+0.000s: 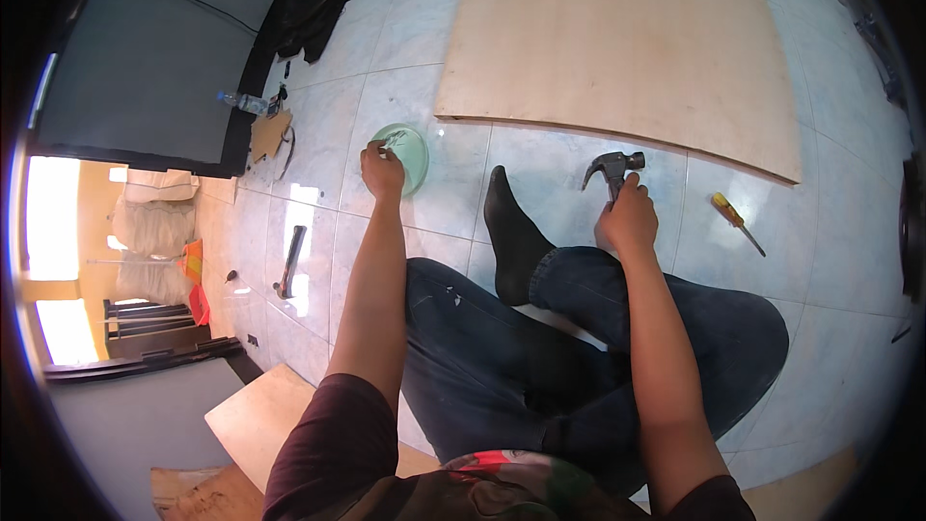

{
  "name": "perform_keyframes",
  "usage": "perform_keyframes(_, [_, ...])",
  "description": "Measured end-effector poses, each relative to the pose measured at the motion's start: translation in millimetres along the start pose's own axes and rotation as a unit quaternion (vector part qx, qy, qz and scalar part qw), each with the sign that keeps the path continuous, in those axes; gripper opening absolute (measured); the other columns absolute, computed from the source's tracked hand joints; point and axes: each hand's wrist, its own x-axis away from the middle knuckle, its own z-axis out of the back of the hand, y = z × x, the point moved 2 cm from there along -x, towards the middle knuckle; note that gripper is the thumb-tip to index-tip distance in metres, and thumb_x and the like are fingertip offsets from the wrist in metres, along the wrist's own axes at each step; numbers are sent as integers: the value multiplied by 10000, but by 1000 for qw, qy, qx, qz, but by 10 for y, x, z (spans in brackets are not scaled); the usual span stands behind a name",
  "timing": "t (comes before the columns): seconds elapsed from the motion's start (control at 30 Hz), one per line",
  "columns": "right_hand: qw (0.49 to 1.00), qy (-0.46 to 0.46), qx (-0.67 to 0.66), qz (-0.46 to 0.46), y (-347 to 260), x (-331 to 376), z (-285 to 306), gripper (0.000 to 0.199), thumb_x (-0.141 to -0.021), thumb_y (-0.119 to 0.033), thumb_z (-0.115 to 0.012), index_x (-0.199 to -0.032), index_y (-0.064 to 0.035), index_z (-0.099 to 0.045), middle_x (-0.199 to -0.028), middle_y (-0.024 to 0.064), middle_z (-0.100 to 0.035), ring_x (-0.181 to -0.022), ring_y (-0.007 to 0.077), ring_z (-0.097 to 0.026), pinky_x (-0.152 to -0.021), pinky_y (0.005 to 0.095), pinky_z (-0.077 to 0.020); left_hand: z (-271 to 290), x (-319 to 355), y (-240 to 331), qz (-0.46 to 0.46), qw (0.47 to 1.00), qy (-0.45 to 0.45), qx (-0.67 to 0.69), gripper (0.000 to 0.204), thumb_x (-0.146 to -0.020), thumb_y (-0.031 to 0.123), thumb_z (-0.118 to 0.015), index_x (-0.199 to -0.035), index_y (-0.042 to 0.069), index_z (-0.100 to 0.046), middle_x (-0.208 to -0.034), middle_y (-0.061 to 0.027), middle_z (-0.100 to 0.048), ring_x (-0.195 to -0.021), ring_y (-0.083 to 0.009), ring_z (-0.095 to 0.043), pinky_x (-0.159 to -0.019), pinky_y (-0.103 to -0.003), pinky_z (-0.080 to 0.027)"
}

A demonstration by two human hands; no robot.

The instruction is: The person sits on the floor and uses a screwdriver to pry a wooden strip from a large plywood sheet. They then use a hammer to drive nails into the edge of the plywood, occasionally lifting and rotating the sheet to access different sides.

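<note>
A claw hammer [614, 169] is gripped in my right hand [631, 217], its dark metal head raised past my fist over the tiles. My left hand [383, 172] reaches into a round, pale green plate [415, 156] on the floor. Its fingers are drawn together at a small pile of thin dark nails [394, 138]; whatever is between the fingertips is too small to make out. Beyond the right hand lies a large, light wooden panel [617, 39], flat on the floor. My socked foot [511, 232] rests between both hands.
A second hammer [290, 260] lies left of my left forearm. To the right is a yellow-handled screwdriver [738, 222]. A plastic bottle [243, 102], cardboard scraps [270, 135] and a black bag [313, 19] are at the far left. Wooden boards [260, 425] lie at lower left.
</note>
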Motion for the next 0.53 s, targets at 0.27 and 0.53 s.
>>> perform_keyframes(0.27, [1000, 10, 14, 1, 96, -77, -66, 495, -926, -144, -705, -1346, 3, -489, -1176, 230, -645, -1093, 417, -697, -875, 520, -604, -104, 57, 150, -53, 998, -45, -7, 124, -928, 219, -731, -1030, 158, -769, -1094, -117, -736, -1022, -348, -697, -886, -482, -535])
perform_keyframes(0.53, [1000, -10, -6, -10, 58, -50, 19, 487, -927, -153, -718, -1330, -1, -490, -1193, 225, -640, -1108, 404, -696, -882, 512, -606, -343, -79, -12, -63, 989, -105, -79, 184, -967, 263, -699, -1071, 123, -757, -1336, -146, -626, -1312, -330, -559, -1052, -474, -462])
